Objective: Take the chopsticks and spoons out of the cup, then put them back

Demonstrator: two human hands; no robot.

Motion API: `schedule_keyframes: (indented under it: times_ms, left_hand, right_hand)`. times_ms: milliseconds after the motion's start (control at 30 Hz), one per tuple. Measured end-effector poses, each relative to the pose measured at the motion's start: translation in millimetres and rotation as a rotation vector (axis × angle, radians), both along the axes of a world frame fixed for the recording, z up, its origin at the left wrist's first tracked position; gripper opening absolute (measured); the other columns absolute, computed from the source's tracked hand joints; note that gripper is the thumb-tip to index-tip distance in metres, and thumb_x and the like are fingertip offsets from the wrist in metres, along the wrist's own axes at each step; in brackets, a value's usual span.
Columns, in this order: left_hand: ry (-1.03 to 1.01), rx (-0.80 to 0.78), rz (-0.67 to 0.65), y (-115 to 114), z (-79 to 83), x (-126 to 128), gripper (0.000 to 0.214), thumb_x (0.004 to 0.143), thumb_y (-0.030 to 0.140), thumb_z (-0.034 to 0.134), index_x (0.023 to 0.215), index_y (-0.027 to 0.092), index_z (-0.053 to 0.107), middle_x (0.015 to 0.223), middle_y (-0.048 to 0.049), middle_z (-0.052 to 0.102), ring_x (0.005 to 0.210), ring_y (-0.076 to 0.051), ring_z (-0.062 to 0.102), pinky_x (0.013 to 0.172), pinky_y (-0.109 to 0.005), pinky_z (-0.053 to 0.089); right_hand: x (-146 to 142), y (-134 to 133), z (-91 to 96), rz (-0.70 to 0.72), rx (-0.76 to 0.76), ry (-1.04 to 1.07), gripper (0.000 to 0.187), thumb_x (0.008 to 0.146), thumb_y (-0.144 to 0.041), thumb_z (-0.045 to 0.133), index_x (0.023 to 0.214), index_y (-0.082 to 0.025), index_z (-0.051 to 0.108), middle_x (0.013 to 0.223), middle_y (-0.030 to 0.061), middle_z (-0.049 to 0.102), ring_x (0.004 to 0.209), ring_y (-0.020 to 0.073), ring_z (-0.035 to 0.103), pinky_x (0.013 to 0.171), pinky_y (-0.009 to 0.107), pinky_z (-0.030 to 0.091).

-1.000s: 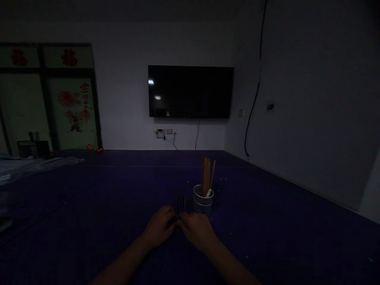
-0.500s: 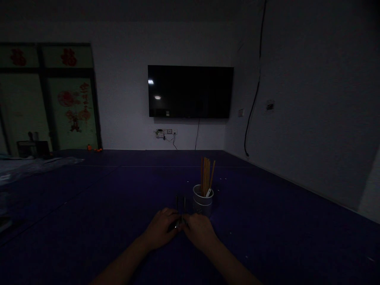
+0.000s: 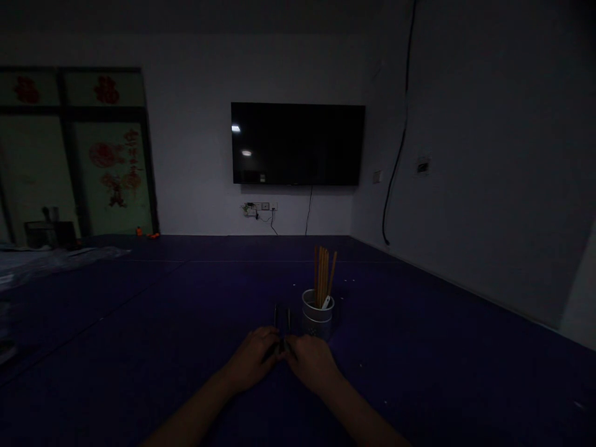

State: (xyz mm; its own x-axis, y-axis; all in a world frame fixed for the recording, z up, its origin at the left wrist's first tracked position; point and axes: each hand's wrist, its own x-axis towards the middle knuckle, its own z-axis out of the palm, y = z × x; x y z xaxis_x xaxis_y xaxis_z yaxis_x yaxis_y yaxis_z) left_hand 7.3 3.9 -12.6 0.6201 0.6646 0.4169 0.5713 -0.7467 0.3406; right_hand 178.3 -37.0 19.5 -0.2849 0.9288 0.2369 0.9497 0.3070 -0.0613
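Side by side on the dark blue surface, my left hand (image 3: 254, 359) and my right hand (image 3: 311, 362) almost meet at the fingertips. Both have curled, closed fingers. Two slim, shiny pieces (image 3: 275, 315), like metal utensil handles, stick out beyond my fingertips. Their near ends are hidden between my hands, and the dimness keeps me from telling their exact kind. Just past my right hand stands a grey metal holder (image 3: 317, 318) with a perforated wall. Several wooden chopsticks (image 3: 323, 273) and a white spoon-like handle (image 3: 326, 302) rise from it.
Small white specks dot the blue surface (image 3: 209, 298). Clear plastic sheeting (image 3: 88, 257) lies at the left, near a dark box-like object (image 3: 51, 234). Small orange items (image 3: 153, 235) sit by the door. A television (image 3: 298, 144) hangs on the far wall; a black cable (image 3: 395, 167) runs down the right wall.
Both hands stay in nearly the same place. The slim shiny pieces have shifted slightly, and a bright glint between my hands has faded. The view has moved a little.
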Motion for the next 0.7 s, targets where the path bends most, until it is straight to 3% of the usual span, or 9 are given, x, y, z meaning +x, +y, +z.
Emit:
schedule_keyframes:
  times_ms: [467,700]
  left_hand:
    - [-0.077,-0.071,-0.067,-1.0,2.6,2.9,0.013,0.087,0.026,0.049,0.095,0.019,0.057,0.103,-0.0079,0.060,0.096,-0.017,0.054,0.087,-0.030,0.044]
    - [-0.064,-0.017,-0.034,1.0,-1.3,2.1,0.009,0.087,0.023,0.048,0.082,0.017,0.054,0.089,-0.0060,0.060,0.085,-0.017,0.054,0.077,-0.029,0.043]
  right_hand:
    - [0.3,2.0,-3.1,0.004,0.012,0.028,0.020,0.087,-0.030,0.050,0.095,-0.021,0.066,0.088,0.0084,0.071,0.084,0.0218,0.067,0.069,0.026,0.045]
    - [-0.4,2.1,-1.5,0.006,-0.018,0.015,0.023,0.088,-0.031,0.047,0.096,-0.021,0.066,0.089,0.0091,0.071,0.084,0.0234,0.068,0.068,0.028,0.045]
